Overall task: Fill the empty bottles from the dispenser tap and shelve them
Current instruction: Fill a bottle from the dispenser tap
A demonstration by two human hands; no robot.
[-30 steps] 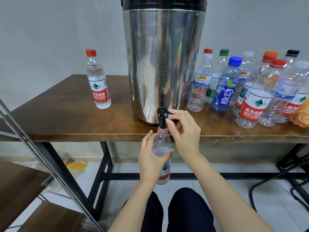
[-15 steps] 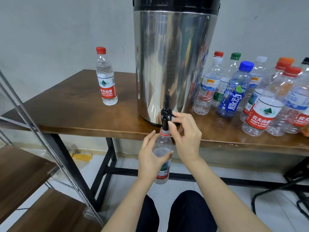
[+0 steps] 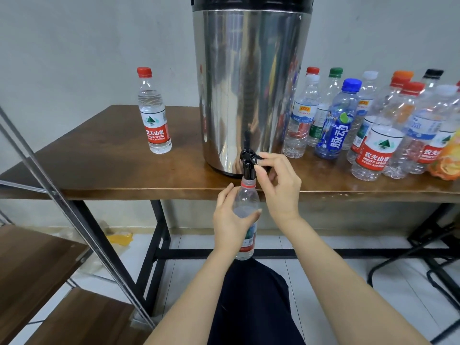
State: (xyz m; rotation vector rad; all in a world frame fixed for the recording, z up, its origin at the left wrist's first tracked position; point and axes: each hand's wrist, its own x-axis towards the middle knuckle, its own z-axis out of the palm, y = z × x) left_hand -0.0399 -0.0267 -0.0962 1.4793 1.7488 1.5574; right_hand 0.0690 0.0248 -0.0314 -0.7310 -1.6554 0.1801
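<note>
While the right hand [image 3: 277, 185] pinches the tap [image 3: 248, 160], the left hand [image 3: 230, 217] holds the bottle [image 3: 246, 197] beneath.

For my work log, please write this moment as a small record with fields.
left hand: grips the bottle below the tap
right hand: pinches the tap lever
bottle: uncapped, upright, mouth at the spout
dispenser: steel, on the table, near its edge
left of dispenser: one filled red-capped bottle
right of dispenser: many capped bottles, seemingly empty

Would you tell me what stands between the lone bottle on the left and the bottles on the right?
The steel dispenser stands between the lone bottle and the group of bottles, on the table; the head view shows it.
</note>
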